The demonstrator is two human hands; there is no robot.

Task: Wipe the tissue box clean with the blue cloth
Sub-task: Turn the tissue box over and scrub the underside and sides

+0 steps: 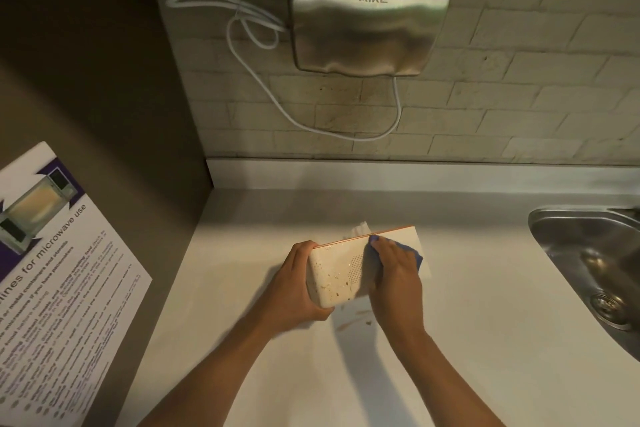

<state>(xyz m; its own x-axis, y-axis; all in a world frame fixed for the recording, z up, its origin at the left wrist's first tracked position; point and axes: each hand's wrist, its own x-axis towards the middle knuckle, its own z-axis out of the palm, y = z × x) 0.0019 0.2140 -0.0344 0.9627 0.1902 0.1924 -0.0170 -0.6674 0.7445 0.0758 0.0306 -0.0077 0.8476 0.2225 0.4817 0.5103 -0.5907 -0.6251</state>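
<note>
1. On the pale worktop (467,322), near the middle, the tissue box (337,276) is tilted, with brown spots on its side.
2. The left hand (294,288) grips its 9 o'clock end.
3. The right hand (398,274) presses the blue cloth (417,255) flat on the box.
4. A steel sink (588,253) lies at 3 o'clock.

blue cloth (414,253) mostly hidden under right hand (394,274), sink (588,253) cut off at right edge, poster (52,288) text blurred

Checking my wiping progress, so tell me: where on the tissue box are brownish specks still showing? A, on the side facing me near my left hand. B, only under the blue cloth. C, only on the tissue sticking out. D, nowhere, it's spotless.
A: brown specks dot the tissue box face beside the left hand; the right hand presses the blue cloth further right.
</note>
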